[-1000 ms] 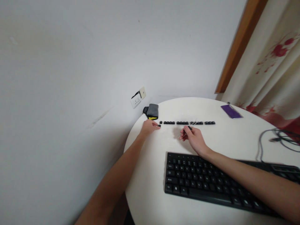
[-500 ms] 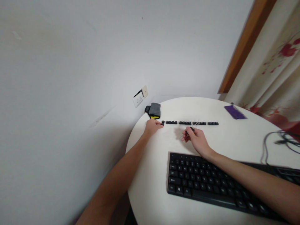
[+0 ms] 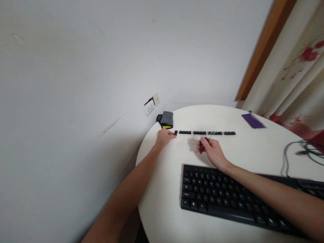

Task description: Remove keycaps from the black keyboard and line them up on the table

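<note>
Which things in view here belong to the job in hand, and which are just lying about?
Likely in the job:
black keycap at the left hand
row of black keycaps
black-handled wire tool in the right hand
black computer keyboard

Likely just lying about:
grey folded cloth with yellow showing
flat purple item

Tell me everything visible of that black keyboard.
The keyboard is long, black and plastic-looking, with rows of keys, many bearing pale markings, and a wide space bar along its near side. It lies flat, keys up, on the white table. The right forearm crosses above it, hiding part; whether they touch is unclear. Its right end is out of view.
</note>
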`<state>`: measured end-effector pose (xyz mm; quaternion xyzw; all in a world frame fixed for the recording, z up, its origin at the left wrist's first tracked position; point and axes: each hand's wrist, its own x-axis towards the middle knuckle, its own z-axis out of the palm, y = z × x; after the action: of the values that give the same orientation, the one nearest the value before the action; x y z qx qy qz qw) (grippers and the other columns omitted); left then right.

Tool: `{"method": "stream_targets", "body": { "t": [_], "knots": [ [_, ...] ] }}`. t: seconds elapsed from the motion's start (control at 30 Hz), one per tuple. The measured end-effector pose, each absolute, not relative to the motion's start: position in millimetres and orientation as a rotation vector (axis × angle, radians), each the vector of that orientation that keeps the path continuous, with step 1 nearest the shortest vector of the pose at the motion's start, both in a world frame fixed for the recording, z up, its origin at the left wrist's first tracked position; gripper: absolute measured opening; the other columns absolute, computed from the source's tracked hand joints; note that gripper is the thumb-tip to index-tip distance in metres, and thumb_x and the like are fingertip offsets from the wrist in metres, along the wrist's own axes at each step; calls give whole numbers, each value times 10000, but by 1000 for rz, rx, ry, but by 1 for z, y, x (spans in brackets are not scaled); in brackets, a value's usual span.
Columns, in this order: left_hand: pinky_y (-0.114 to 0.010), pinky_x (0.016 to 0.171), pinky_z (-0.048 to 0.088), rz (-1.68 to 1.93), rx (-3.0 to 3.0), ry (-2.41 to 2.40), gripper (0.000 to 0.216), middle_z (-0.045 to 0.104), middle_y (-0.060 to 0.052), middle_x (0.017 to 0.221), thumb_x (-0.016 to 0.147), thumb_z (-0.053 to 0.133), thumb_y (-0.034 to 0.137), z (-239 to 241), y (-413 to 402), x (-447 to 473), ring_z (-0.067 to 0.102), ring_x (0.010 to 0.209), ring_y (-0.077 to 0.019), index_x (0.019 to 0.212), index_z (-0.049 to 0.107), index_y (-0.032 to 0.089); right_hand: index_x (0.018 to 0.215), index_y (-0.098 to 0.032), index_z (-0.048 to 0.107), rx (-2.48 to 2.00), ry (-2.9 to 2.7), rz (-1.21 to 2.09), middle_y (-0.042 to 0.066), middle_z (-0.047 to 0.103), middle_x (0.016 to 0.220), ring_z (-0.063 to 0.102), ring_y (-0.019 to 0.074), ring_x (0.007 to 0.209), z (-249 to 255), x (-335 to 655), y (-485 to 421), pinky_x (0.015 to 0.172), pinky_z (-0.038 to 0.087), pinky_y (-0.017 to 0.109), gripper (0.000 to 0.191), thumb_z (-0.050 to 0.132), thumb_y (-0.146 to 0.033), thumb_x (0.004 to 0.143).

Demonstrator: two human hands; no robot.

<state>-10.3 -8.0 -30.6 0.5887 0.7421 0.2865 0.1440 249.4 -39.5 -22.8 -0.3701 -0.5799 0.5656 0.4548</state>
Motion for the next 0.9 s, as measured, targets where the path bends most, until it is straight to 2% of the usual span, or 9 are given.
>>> {"method": "stream_targets", "body": {
  "t": [0.67, 0.9],
  "knots": [
    [-242, 733, 490, 779, 1719, 2181, 266, 777, -68, 889, 718, 764, 307, -23, -11, -4, 709, 814, -199, 937, 793, 158, 734, -147, 622, -912, -1463, 1394, 61, 656, 593, 602, 160, 537, -24, 248, -40, 542, 479, 282, 458, 549, -577, 874],
    [-243, 726, 478, 761, 1746, 2158, 220, 769, -21, 805, 709, 768, 367, -16, -13, -10, 702, 807, -197, 841, 797, 193, 762, -155, 630, -847, -1629, 1317, 43, 633, 651, 591, 162, 609, -12, 251, -50, 614, 483, 286, 430, 480, -521, 929]
  ]
}}
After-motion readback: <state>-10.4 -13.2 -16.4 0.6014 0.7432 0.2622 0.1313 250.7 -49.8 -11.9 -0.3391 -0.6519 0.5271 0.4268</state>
